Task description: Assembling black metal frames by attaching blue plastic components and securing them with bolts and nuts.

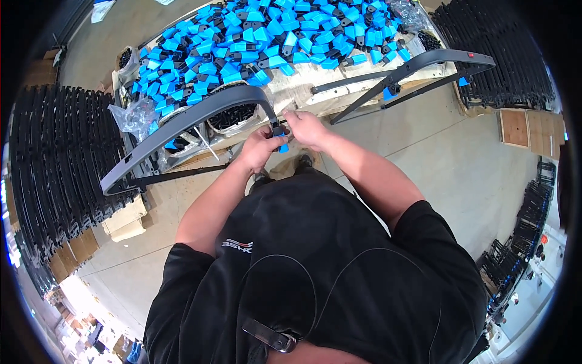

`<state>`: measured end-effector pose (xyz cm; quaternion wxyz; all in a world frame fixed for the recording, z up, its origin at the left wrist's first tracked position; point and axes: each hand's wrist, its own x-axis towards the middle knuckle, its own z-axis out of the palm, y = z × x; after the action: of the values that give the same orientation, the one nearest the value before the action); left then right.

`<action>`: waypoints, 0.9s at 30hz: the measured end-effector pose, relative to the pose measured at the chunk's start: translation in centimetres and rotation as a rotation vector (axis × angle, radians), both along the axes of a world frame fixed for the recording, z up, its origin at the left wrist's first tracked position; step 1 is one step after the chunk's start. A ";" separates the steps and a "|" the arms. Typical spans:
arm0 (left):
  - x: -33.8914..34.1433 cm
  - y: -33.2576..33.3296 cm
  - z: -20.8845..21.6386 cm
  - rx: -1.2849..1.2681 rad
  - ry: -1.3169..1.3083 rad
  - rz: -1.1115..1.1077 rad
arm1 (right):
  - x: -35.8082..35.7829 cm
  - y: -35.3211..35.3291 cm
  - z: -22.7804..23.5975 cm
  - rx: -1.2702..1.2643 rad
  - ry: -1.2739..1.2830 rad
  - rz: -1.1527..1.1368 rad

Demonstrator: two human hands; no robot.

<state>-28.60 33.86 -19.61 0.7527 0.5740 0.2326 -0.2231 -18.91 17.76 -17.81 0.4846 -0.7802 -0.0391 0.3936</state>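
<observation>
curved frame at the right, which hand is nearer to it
Right. The right hand is left of that curved frame, apart from it; the left hand is farther left, fingers on the blue piece.

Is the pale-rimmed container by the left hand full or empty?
Not empty: the pale-rimmed container has small black pieces showing inside. Cannot tell how deep they go.

The place looks like an assembly workshop: blue-and-black parts point(273, 30) heap the table point(310, 77) beyond the fingers point(292, 117), black frames point(57, 151) stand massed either side, concrete floor point(418, 133) below.
</observation>
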 end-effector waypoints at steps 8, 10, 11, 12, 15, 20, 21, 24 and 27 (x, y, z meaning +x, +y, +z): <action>0.5 -0.3 0.2 -0.122 -0.072 0.101 | 0.5 0.7 -1.4 0.125 -0.037 0.050; 0.3 -0.1 -0.6 -0.058 -0.056 0.078 | 0.2 1.2 -1.9 0.114 -0.101 0.061; 0.3 0.1 -1.0 -0.058 -0.056 0.076 | 0.1 1.3 -2.1 0.104 -0.166 0.071; 0.2 0.4 -1.4 -0.051 -0.038 0.052 | 0.2 1.2 -1.7 0.104 -0.166 0.072; -0.1 0.7 -1.1 -0.065 -0.017 0.065 | 0.8 0.8 0.3 0.074 -0.217 0.240; 0.1 0.2 0.1 -0.133 0.000 0.133 | 1.0 0.3 -1.1 -0.013 -0.024 -0.055; 0.0 0.3 0.2 -0.150 0.011 0.132 | 0.0 0.9 -1.1 0.161 -0.295 -0.035; 0.3 0.8 -0.2 -0.160 0.026 0.120 | -0.3 1.0 0.3 0.163 -0.191 -0.015; 0.0 0.7 -0.5 -0.183 0.037 0.114 | -0.3 1.0 -1.0 0.075 -0.269 0.017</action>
<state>-28.61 34.60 -20.12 0.8089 0.4847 0.2575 -0.2110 -19.24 18.78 -18.81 0.5004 -0.8070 -0.1249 0.2877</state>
